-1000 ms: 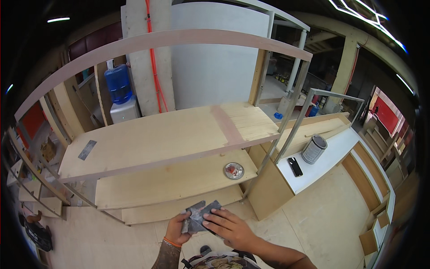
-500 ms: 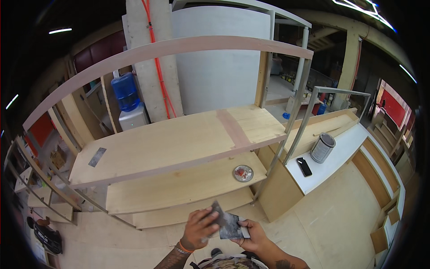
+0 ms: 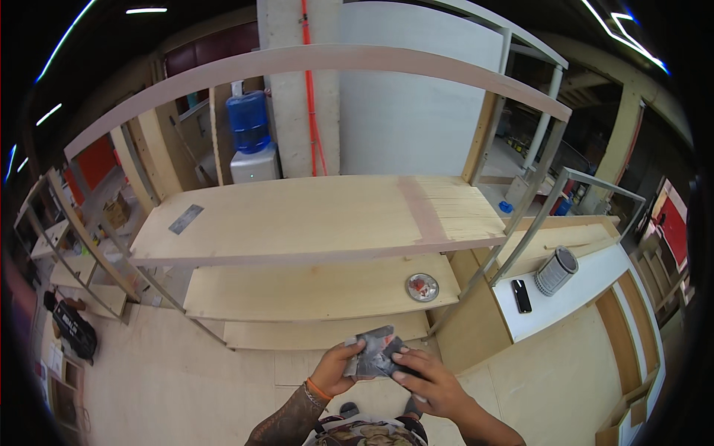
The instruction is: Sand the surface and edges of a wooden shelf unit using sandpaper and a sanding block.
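In front of my body I hold a piece of worn dark-grey sandpaper (image 3: pixel 379 351), smudged with pale dust and bent, with a reddish patch near its top. My left hand (image 3: pixel 334 369) grips its left side, thumb on top. The fingers of my right hand (image 3: pixel 433 377) close over its right side. Whether it is one folded sheet or two pieces together, I cannot tell. Beyond my hands stands a wooden shelf unit (image 3: pixel 312 215) with metal posts. A round tin lid (image 3: pixel 422 287) with red and white paste sits on its middle shelf.
A grey flat strip (image 3: pixel 186 219) lies on the upper shelf's left. At right, a white counter (image 3: pixel 532 323) carries a black phone (image 3: pixel 521 296) and a ridged metal can (image 3: pixel 556 271). A water dispenser (image 3: pixel 255 165) stands behind; a person (image 3: pixel 72 327) is crouched far left.
My hands have come together on the sandpaper; the left was blurred over it, and the right has shifted its grip. My view has turned left, so the scene sits farther right.
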Demonstrator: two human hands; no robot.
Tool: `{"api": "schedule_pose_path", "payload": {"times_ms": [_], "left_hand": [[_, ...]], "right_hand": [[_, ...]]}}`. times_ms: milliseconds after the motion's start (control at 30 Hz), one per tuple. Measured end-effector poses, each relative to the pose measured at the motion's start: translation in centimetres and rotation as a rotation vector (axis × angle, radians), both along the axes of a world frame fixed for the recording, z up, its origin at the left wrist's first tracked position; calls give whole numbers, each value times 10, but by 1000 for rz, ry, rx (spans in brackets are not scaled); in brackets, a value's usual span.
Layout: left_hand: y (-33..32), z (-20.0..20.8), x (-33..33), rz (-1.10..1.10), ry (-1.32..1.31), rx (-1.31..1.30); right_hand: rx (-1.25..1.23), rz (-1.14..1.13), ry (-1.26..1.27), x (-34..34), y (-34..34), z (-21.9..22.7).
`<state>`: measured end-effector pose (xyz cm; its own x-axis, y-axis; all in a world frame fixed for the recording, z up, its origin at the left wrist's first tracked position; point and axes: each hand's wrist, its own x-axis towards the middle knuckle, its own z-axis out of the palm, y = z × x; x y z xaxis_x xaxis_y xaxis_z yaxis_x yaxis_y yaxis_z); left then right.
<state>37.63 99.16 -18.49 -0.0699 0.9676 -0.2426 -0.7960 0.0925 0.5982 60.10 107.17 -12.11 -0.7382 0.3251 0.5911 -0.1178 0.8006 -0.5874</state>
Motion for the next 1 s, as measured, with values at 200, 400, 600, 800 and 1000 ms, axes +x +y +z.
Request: {"api": "schedule_pose_path", "payload": {"times_ms": [200, 400, 600, 800, 1000], "left_hand": [[-13, -1, -20, 2, -131, -17], [-14, 10, -44, 129, 122, 20], [-9, -18, -35, 47, 475, 30], [-5, -17, -17, 59, 163, -19], [-10, -31, -5, -100, -389, -127]], "right_hand": [[64, -55, -248, -5, 10, -51], [142, -117, -266, -4, 24, -43], [481, 12, -445, -21, 17, -1], [421, -66, -419, -15, 5, -9], [220, -99, -252, -24, -4, -21]]}}
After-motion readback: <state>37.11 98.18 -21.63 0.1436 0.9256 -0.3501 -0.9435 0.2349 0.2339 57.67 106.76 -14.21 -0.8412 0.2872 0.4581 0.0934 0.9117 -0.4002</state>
